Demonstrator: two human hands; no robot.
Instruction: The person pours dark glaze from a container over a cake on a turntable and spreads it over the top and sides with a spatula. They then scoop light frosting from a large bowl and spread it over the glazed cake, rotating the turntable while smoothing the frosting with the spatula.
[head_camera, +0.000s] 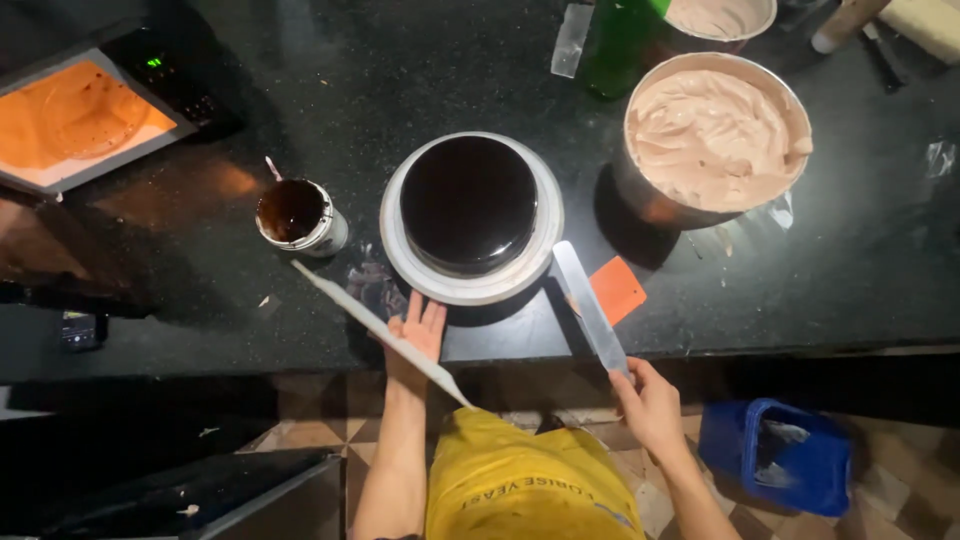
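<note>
The black tabletop (250, 300) carries a steel bowl of pale brown cream (715, 135) at the right; left of it a dark glazed cake (468, 203) sits on a white turntable (400, 245); a small cup of dark glaze (297, 215) stands further left; the left hand (418, 330), grip released and fingers spread, touches the turntable's near rim; the right hand (650, 400), grip clenched, grasps a long spatula (588, 300) whose blade points up beside the turntable.

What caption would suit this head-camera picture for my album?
Left hand touches the turntable bearing a glossy dark cake; right hand holds a long spatula.
</note>
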